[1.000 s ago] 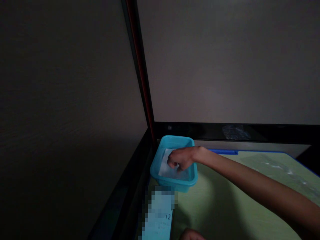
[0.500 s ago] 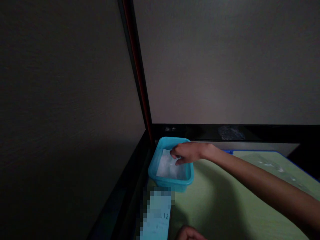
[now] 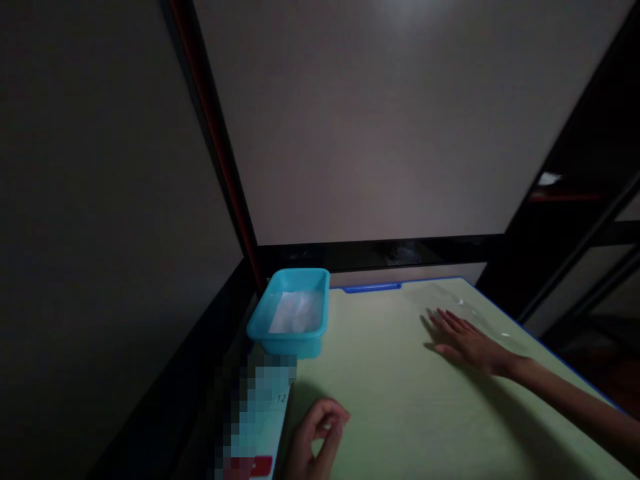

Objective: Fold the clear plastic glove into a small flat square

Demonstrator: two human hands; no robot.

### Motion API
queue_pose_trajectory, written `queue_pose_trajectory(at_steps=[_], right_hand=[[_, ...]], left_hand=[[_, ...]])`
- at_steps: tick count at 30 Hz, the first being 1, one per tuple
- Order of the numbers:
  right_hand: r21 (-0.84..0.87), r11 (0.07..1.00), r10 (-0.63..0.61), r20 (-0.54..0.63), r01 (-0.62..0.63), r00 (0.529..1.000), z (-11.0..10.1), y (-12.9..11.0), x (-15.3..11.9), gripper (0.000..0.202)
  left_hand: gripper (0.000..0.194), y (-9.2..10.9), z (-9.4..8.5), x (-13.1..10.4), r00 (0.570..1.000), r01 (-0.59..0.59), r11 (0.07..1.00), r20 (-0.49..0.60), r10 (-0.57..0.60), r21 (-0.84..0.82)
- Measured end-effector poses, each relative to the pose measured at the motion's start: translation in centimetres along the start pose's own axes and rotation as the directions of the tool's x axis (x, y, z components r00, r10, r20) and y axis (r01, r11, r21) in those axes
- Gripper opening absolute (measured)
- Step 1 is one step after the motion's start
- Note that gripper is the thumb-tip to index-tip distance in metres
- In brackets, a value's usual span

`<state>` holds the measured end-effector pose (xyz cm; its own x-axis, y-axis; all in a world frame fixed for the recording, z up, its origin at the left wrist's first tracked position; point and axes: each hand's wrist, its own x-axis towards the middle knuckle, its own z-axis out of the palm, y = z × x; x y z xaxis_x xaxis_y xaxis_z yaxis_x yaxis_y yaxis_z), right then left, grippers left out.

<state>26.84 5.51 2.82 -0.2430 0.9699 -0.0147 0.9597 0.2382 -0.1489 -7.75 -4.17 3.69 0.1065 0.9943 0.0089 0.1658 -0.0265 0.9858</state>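
Observation:
My right hand (image 3: 467, 343) is stretched out with its fingers apart, palm down, low over the pale green tabletop (image 3: 385, 373). Just beyond its fingertips lies a clear plastic sheet or bag (image 3: 465, 307). Nothing shows in that hand. My left hand (image 3: 320, 437) is at the bottom, its thumb and fingers curled together into a loop, with nothing visible between the tips. Left of it is a phone-like screen (image 3: 270, 413), partly pixelated. Beyond that stands a turquoise plastic basin (image 3: 293, 343) with white sheet-like material (image 3: 296, 312) inside.
Dark-framed panels (image 3: 360, 133) rise behind and to the left of the table, close to the basin. A blue bar (image 3: 373, 288) runs along the table's back edge. To the right is a dark shelf area (image 3: 575, 213) with a red edge.
My right hand has left the basin, moved right and spread flat near the clear plastic. More of my left hand shows. The view has turned right, so the basin appears further left.

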Motion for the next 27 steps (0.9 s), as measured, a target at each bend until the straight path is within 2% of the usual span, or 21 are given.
queue_pose_trajectory(at_steps=[2,4,6,10,12,15,17,20,22,23,25,27], right_hand=[[0.039,0.999,0.025,0.040,-0.026,0.999,1.5,0.6,-1.9,0.065],[0.053,0.999,-0.012,0.034,0.010,0.999,2.0,-0.5,-3.4,0.064],[0.055,0.992,-0.117,0.047,0.114,0.992,1.7,-3.0,-4.7,0.063],[0.114,0.921,-0.379,0.036,0.373,0.925,0.8,-8.3,-6.9,0.053],[0.126,0.898,-0.425,0.008,0.421,0.905,0.7,-9.8,-7.7,0.045],[0.086,0.881,-0.467,-0.002,0.465,0.884,0.9,-10.6,-8.1,0.034],[0.068,0.879,-0.473,0.002,0.472,0.881,0.8,-10.6,-8.1,0.030],[0.153,0.914,-0.378,-0.011,0.375,0.926,-0.2,-10.5,-7.8,0.019],[0.343,0.898,-0.273,-0.057,0.276,0.960,-1.7,-10.4,-7.4,0.012],[0.478,0.847,-0.222,-0.077,0.232,0.972,-2.5,-10.3,-7.1,0.009],[0.748,0.648,-0.139,-0.067,0.142,0.988,-4.4,-9.9,-6.6,0.006],[0.895,0.445,-0.095,0.013,0.031,0.995,-5.9,-9.4,-6.3,0.009]], left_hand=[[0.028,0.6,0.6,0.1,0.999,0.006,0.999,0.052,-0.009,0.046],[0.025,0.8,1.4,0.3,0.993,0.005,0.998,0.115,-0.012,0.064],[0.022,0.6,2.3,0.6,0.990,-0.024,0.997,0.143,0.013,0.072],[0.009,-0.5,3.8,1.3,0.988,-0.142,0.967,0.097,0.124,0.211],[0.014,-0.6,4.0,1.7,0.965,-0.262,0.902,0.109,0.239,0.344],[0.029,-0.3,4.1,1.9,0.882,-0.470,0.715,0.300,0.363,0.517],[0.038,0.0,4.4,2.0,0.825,-0.563,0.587,0.435,0.361,0.581],[0.053,0.4,5.1,2.2,0.784,-0.619,0.476,0.519,0.340,0.624],[0.042,0.8,5.4,2.7,0.792,-0.609,0.483,0.513,0.331,0.629],[0.030,1.1,5.4,3.1,0.810,-0.584,0.516,0.486,0.328,0.626],[0.012,2.0,5.0,4.0,0.866,-0.496,0.646,0.390,0.314,0.580],[0.005,3.2,4.2,5.1,0.919,-0.375,0.832,0.285,0.273,0.408]])
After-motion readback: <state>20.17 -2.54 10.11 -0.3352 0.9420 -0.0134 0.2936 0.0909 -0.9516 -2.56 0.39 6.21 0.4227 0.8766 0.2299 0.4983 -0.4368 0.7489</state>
